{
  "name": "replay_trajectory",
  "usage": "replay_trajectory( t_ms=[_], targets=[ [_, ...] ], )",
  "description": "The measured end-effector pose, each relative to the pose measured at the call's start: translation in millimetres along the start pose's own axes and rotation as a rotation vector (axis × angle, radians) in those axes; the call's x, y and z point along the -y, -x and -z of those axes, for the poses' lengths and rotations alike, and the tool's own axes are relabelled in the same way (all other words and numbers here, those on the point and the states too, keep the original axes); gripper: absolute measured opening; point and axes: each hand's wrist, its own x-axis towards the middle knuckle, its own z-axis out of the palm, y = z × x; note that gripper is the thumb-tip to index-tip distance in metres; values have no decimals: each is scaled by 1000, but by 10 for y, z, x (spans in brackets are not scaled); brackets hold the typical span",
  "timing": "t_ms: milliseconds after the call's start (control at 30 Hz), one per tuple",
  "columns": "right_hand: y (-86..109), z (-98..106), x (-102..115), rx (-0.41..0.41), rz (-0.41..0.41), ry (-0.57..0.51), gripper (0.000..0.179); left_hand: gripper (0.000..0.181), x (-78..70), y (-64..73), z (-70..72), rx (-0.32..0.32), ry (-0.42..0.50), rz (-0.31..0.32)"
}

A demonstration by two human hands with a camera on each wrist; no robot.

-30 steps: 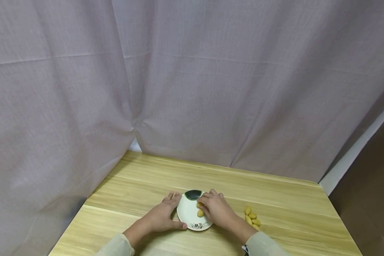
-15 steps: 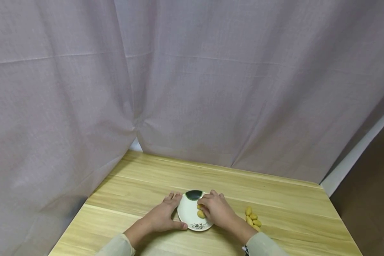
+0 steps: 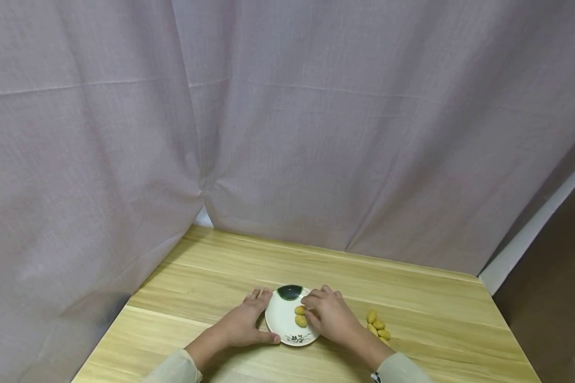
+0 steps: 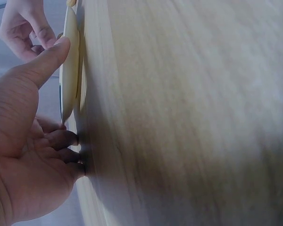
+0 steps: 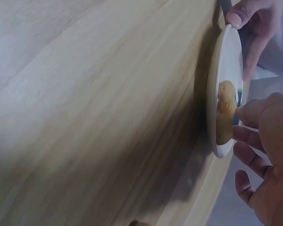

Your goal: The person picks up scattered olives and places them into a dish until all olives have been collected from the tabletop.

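Bracketing a decorated saucer [image 3: 278, 319] from 7 to 10 o'clock, the left hand [image 3: 239, 324] touches its rim, thumb and fingers spread apart. At 3 o'clock we find the right hand [image 3: 333, 316], fingertips parted beside at least two yellow oval pieces [image 3: 301, 321] on the saucer; whether they touch, we cannot tell. We judge that a brushing finger might roll these off the shallow rim, and heavy thumb pressure tip it. Past 3 o'clock, a loose cluster [image 3: 379, 324] lies on the wooden tabletop [image 3: 220, 255], just beside the right forearm [image 3: 364, 343], whose sideways sweep could scatter it. A greyish curtain [image 3: 311, 159] bounds 12 o'clock.
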Motion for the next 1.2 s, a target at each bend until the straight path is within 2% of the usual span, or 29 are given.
replay_trajectory(
  t_ms=[767,967,1200],
  targets=[
    [321,209,-211,-85,-30,24,33,123,-21,-2,7,-12,2,2],
    [402,248,-259,-77,-60,17,35,123,-31,2,14,-17,-3,-7],
    [500,312,-348,-68,-102,61,34,124,0,-22,-6,-14,-9,-3]
  ],
)
